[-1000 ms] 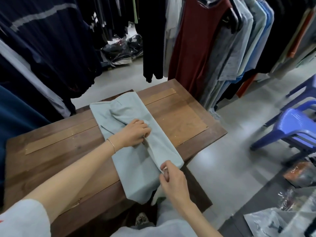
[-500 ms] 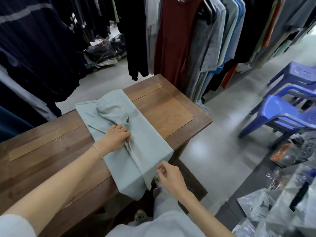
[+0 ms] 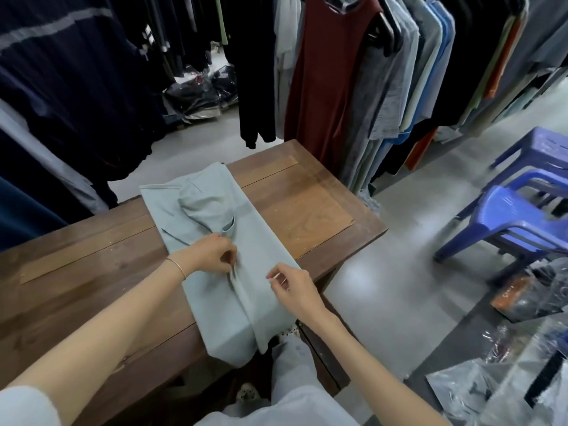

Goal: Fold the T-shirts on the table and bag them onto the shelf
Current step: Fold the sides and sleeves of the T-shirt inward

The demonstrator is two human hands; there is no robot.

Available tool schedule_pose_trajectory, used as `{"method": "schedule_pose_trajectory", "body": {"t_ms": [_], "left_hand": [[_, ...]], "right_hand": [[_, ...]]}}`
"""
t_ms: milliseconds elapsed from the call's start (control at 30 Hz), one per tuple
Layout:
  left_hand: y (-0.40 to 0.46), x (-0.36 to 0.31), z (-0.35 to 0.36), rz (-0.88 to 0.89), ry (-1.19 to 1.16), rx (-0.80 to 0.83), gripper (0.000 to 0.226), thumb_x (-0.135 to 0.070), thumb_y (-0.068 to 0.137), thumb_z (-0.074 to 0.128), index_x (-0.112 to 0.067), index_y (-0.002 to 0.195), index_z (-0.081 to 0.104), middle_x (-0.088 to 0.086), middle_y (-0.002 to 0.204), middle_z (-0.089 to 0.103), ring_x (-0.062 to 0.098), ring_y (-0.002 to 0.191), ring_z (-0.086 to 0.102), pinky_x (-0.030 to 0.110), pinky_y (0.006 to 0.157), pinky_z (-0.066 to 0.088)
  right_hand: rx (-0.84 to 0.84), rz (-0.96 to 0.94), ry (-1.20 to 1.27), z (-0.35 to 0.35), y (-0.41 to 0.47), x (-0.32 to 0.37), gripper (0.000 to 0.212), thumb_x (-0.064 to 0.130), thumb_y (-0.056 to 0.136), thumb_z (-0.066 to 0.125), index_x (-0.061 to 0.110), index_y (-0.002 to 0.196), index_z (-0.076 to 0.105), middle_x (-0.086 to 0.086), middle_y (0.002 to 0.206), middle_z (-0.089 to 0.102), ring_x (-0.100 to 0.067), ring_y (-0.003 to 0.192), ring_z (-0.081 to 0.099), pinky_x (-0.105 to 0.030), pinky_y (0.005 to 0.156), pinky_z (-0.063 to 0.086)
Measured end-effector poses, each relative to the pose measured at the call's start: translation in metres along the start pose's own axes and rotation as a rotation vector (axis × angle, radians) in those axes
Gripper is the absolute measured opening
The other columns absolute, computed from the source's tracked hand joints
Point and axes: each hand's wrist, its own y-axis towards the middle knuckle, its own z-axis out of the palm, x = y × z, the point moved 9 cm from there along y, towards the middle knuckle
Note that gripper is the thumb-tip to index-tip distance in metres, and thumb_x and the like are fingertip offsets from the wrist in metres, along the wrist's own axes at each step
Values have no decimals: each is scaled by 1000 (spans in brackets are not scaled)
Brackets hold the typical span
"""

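A pale grey-green T-shirt point(image 3: 215, 309) lies lengthwise on the wooden table point(image 3: 307, 210), its sides folded in to a long strip and its lower end hanging over the near edge. My left hand point(image 3: 212, 253) pinches the centre fold where the two flaps meet. My right hand point(image 3: 292, 287) sits over the right flap with curled fingers, thumb and forefinger close together. Whether it holds fabric is unclear. One sleeve lies folded across the shirt's upper part.
Hanging clothes point(image 3: 338, 72) crowd the rack just behind the table and on the left. Blue plastic chairs point(image 3: 522, 216) stand on the floor to the right. Clear plastic bags point(image 3: 491, 379) lie at the lower right, and bagged clothes point(image 3: 196, 96) sit on the far floor.
My right hand left the shirt's right edge near the table's front and moved up onto the right flap. My left hand stayed on the centre fold. The camera shifted.
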Motion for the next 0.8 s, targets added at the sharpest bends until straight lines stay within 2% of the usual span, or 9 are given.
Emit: {"method": "schedule_pose_trajectory", "body": {"t_ms": [67, 133, 233, 400, 500, 567, 633, 700, 800], "left_hand": [[-3, 4, -4, -40, -218, 32, 12, -24, 83, 63, -14, 88, 67, -6, 80, 62, 15, 81, 52, 12, 70, 40], [-6, 12, -15, -94, -496, -50, 9, -22, 86, 64, -14, 88, 68, -5, 78, 68, 9, 75, 62, 20, 70, 49], [-14, 46, -43, -242, -640, -428, 11, -18, 88, 63, -14, 79, 66, -1, 70, 66, 5, 62, 57, 31, 70, 49], [-42, 123, -31, -674, -982, -802, 11, -31, 89, 60, -22, 86, 54, 4, 72, 62, 27, 70, 62, 43, 75, 55], [-47, 140, -19, -838, -1101, -858, 25, -36, 90, 61, -15, 98, 50, 5, 68, 60, 28, 66, 64, 44, 69, 53], [-41, 142, -13, -892, -1175, -871, 31, -37, 90, 62, -10, 101, 51, 10, 72, 62, 28, 65, 64, 38, 61, 52], [-32, 144, -11, -935, -1252, -893, 34, -37, 88, 65, -7, 99, 55, 15, 78, 65, 24, 62, 62, 32, 56, 52], [-25, 147, -9, -992, -1256, -895, 36, -42, 83, 69, -9, 92, 58, 11, 74, 66, 23, 62, 61, 32, 57, 53], [-21, 149, -4, -1066, -1181, -866, 28, -40, 76, 75, -20, 77, 56, 5, 69, 64, 27, 72, 65, 40, 70, 57]], "right_hand": [[64, -32, -38, 5, 16, 12, 11, 28, 92, 54, 23, 94, 64, 9, 82, 66, -10, 74, 60, -34, 71, 52], [128, -73, -85, 10, 29, 22, 14, 28, 93, 53, 20, 98, 64, 6, 92, 67, -11, 80, 60, -36, 73, 53], [229, -108, -130, 20, 47, 28, 18, 27, 94, 53, 16, 104, 63, 2, 100, 65, -13, 82, 58, -36, 76, 52], [379, -139, -201, 33, 75, 26, 20, 23, 92, 53, 15, 104, 65, 3, 89, 65, -14, 78, 57, -33, 76, 49], [453, -155, -217, 32, 101, 28, 19, 22, 92, 50, 15, 103, 65, 15, 69, 54, -10, 69, 52, -32, 73, 45], [473, -169, -231, 26, 121, 33, 19, 22, 92, 51, 16, 102, 66, 18, 67, 53, -10, 73, 53, -31, 73, 47], [478, -186, -252, 19, 144, 40, 19, 23, 91, 52, 17, 101, 67, 12, 75, 62, -14, 78, 57, -30, 73, 47], [483, -205, -276, 12, 169, 45, 20, 24, 92, 52, 16, 102, 67, 1, 87, 69, -18, 83, 61, -30, 73, 47], [544, -206, -295, 13, 199, 46, 20, 28, 91, 53, 18, 105, 64, 8, 75, 59, -16, 76, 57, -30, 70, 46]]}}
